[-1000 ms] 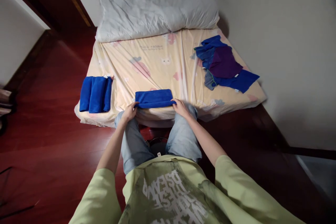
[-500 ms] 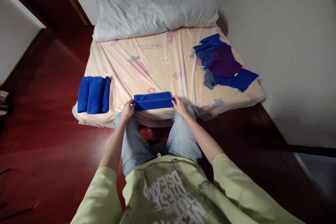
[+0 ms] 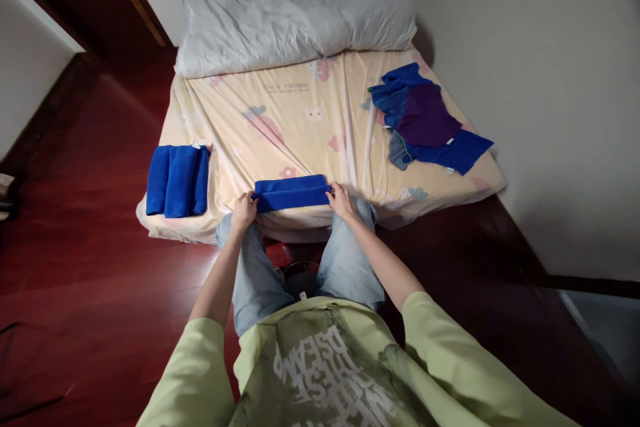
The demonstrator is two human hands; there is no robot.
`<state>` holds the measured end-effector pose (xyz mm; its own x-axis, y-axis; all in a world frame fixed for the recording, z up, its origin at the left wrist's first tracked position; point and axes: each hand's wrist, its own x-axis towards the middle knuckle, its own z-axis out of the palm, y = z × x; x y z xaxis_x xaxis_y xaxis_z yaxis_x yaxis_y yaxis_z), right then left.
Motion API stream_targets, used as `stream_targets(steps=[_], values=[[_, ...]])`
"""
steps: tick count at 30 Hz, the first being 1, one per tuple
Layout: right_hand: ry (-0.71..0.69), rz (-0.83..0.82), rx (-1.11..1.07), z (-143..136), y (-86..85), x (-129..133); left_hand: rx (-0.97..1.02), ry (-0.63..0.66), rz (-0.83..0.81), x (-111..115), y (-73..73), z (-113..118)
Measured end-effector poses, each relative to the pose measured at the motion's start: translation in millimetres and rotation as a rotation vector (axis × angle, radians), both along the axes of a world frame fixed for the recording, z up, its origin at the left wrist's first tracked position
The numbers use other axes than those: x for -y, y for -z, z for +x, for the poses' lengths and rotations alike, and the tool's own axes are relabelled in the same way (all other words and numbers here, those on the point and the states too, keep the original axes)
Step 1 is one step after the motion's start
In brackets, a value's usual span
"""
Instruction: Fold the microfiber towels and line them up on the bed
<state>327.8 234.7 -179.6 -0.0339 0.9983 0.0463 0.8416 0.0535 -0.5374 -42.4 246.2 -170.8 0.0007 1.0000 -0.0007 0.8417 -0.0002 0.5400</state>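
Note:
A blue towel [image 3: 293, 198], folded into a narrow strip, lies at the near edge of the bed in front of my knees. My left hand [image 3: 245, 209] pinches its left end. At the opposite end, my right hand [image 3: 341, 200] grips the towel between thumb and fingers. Farther left on the bed, several rolled or folded blue towels [image 3: 180, 181] lie side by side. A loose heap of cloths rests on the right side, with a purple cloth [image 3: 429, 115] on top of blue ones [image 3: 465, 150] and a grey one [image 3: 399, 151] partly under them.
The bed [image 3: 310, 137] has a pale yellow patterned sheet. A bunched white quilt [image 3: 295, 10] covers its far end. A wall [image 3: 530, 80] runs along the right. Dark red floor [image 3: 100, 267] shows on the left, and a dark door [image 3: 75, 0] stands at the far left.
Almost nothing differs. Both hands keep hold of the folded towel's ends, and the view has shifted very slightly.

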Motion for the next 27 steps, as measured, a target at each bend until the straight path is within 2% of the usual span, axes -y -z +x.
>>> stream_targets(steps=[3, 5, 8, 11, 16, 21, 27], values=[[0.079, -0.006, -0.044, -1.8, -1.6, 0.5, 0.025, 0.003, 0.020, 2.5, -3.9, 1.2], [0.064, 0.038, -0.071, -2.8, -3.2, 1.0, 0.023, 0.027, 0.067, 4.8, -7.9, 2.2], [0.007, 0.128, -0.109, -3.2, -6.2, 1.6, 0.025, 0.111, 0.131, 8.7, -13.6, 4.5], [-0.080, 0.173, -0.136, -3.6, -10.3, 2.9, 0.033, 0.228, 0.122, 11.5, -15.9, 6.5], [-0.229, 0.102, -0.057, -5.2, -16.1, 8.6, -0.058, 0.379, 0.044, 13.1, -10.8, 4.6], [-0.314, -0.001, 0.105, -6.7, -11.5, 8.0, -0.164, 0.384, 0.004, 14.2, -6.7, 6.1], [-0.289, 0.016, 0.134, -11.3, -9.1, 2.6, -0.219, 0.345, 0.019, 15.1, -12.0, 12.9]])
